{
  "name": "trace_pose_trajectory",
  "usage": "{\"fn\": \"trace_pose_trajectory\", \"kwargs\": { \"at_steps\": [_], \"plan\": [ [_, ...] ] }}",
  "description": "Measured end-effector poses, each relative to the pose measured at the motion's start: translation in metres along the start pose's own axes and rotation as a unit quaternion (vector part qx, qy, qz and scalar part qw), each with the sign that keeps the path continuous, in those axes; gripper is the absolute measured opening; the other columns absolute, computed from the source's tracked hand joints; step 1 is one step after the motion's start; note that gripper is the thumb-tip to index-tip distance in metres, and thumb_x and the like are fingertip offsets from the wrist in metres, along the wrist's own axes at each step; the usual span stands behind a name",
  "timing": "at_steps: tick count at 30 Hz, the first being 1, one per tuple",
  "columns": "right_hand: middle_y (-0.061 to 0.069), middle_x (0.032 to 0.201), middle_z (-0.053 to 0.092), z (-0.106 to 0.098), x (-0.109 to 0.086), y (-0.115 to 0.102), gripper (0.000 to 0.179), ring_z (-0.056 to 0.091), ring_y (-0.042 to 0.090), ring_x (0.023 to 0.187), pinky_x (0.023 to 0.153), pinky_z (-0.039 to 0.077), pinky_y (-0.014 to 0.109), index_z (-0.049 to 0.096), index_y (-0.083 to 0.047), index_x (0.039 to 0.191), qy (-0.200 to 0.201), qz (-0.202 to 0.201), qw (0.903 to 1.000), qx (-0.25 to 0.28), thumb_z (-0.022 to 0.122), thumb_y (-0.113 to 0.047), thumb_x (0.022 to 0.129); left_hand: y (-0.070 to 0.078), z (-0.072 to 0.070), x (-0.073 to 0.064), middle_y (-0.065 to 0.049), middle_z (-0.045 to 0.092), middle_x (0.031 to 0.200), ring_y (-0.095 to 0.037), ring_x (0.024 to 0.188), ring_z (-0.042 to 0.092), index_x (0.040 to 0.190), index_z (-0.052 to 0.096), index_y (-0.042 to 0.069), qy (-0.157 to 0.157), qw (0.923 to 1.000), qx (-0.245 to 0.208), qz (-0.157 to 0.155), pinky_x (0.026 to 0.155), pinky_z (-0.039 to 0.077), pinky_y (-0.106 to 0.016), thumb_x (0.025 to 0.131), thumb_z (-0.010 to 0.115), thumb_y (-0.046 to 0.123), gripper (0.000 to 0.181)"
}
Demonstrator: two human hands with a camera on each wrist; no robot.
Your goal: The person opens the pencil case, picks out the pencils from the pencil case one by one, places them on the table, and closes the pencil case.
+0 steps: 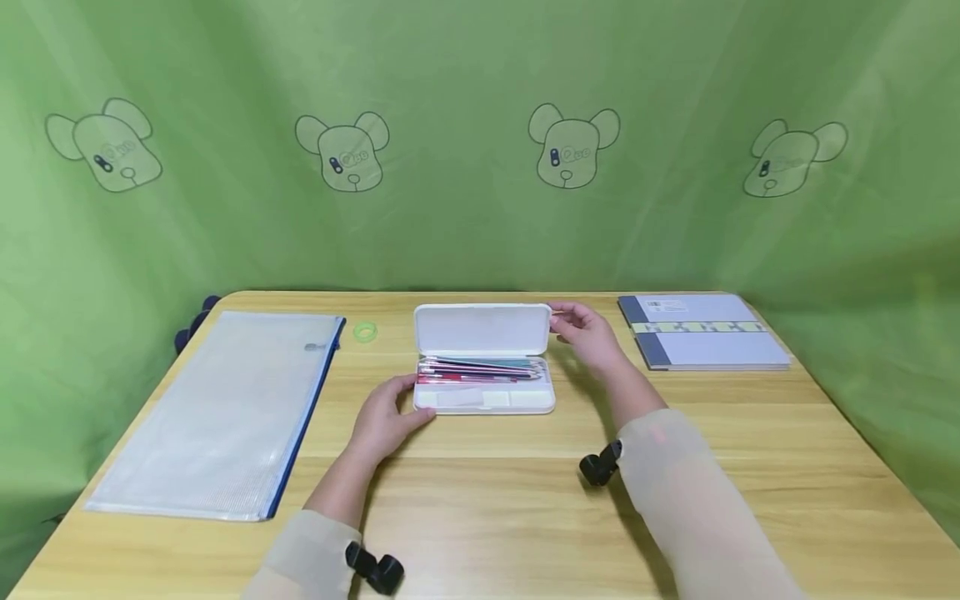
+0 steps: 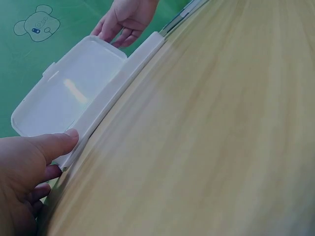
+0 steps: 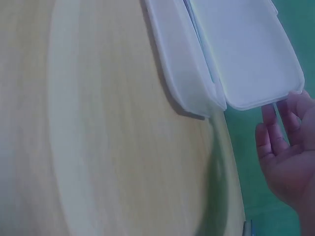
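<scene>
A white plastic pencil case (image 1: pixel 531 401) lies on the table with its lid (image 1: pixel 482 329) raised. Several pencils (image 1: pixel 480 368) and a red pen (image 1: pixel 465 379) fill the rear of its tray, and a pale flat piece (image 1: pixel 460 397) lies in the front part. At the left end my left hand (image 1: pixel 382 419) grips the tray, thumb on the front corner and fingers along the side. My right hand (image 1: pixel 590 336) pinches the lid's right edge between thumb and fingers. In the right wrist view its other fingers (image 3: pixel 278 140) are loosely bent below the lid.
On the left lies a translucent zip file bag (image 1: pixel 225 408) with a blue edge. A green ring-shaped roll (image 1: pixel 365 332) is between bag and case. At the back right is a grey-and-lilac notebook (image 1: pixel 705 337) with a patterned band. Green curtain (image 1: pixel 465 233) hangs behind the table.
</scene>
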State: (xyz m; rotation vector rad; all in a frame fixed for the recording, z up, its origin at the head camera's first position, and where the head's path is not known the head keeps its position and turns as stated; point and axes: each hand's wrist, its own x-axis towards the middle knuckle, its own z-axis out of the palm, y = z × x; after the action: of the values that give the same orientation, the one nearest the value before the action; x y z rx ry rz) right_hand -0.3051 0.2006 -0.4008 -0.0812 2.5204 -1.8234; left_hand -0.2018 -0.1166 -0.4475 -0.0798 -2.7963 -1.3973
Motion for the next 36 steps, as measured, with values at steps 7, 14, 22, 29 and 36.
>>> {"fn": "trace_pose_trajectory", "kwargs": {
  "at_steps": [7, 14, 22, 29, 36],
  "plan": [
    [0.007, 0.113, 0.059, 0.006, 0.009, 0.003, 0.04, 0.06, 0.018, 0.099, 0.095, 0.053, 0.042, 0.053, -0.008, 0.138, 0.025, 0.016, 0.9995, 0.006, 0.056, -0.012, 0.098, 0.001, 0.0, 0.0, -0.017, 0.056, 0.141, -0.037, 0.136, 0.046, 0.136, 0.055, 0.004, 0.003, 1.0, 0.003, 0.004, 0.118, 0.033, -0.051, 0.083, 0.077, 0.025, 0.062],
    [0.003, 0.107, 0.059, 0.013, 0.016, 0.004, 0.039, 0.062, 0.021, 0.099, 0.082, 0.054, 0.032, 0.054, -0.011, 0.138, 0.046, 0.033, 0.9984, 0.003, 0.055, -0.012, 0.099, 0.001, 0.0, 0.0, -0.018, 0.055, 0.141, -0.038, 0.136, 0.045, 0.137, 0.054, 0.004, 0.002, 1.0, 0.003, 0.0, 0.118, 0.032, -0.052, 0.084, 0.077, 0.025, 0.061],
    [0.005, 0.109, 0.058, 0.015, 0.018, 0.004, 0.039, 0.06, 0.021, 0.098, 0.085, 0.054, 0.035, 0.053, -0.011, 0.138, 0.048, 0.047, 0.9977, 0.008, 0.055, -0.011, 0.098, 0.0, 0.0, 0.0, -0.017, 0.054, 0.143, -0.038, 0.137, 0.045, 0.137, 0.054, 0.005, 0.002, 1.0, 0.004, -0.004, 0.118, 0.032, -0.052, 0.084, 0.077, 0.026, 0.061],
    [0.003, 0.106, 0.057, 0.011, 0.012, 0.001, 0.039, 0.061, 0.017, 0.095, 0.095, 0.052, 0.041, 0.054, -0.008, 0.136, 0.043, 0.038, 0.9983, 0.008, 0.057, -0.012, 0.097, 0.0, 0.0, 0.0, -0.017, 0.053, 0.143, -0.037, 0.138, 0.044, 0.138, 0.054, 0.005, 0.002, 1.0, 0.002, -0.003, 0.119, 0.032, -0.051, 0.084, 0.076, 0.026, 0.061],
    [0.001, 0.106, 0.059, 0.005, 0.002, -0.002, 0.042, 0.057, 0.01, 0.093, 0.094, 0.053, 0.036, 0.053, -0.005, 0.136, 0.04, 0.024, 0.9989, 0.007, 0.06, -0.012, 0.095, 0.0, 0.001, -0.001, -0.017, 0.054, 0.142, -0.038, 0.137, 0.044, 0.137, 0.054, 0.005, 0.004, 1.0, -0.001, 0.002, 0.118, 0.032, -0.052, 0.084, 0.077, 0.025, 0.061]
  ]
}}
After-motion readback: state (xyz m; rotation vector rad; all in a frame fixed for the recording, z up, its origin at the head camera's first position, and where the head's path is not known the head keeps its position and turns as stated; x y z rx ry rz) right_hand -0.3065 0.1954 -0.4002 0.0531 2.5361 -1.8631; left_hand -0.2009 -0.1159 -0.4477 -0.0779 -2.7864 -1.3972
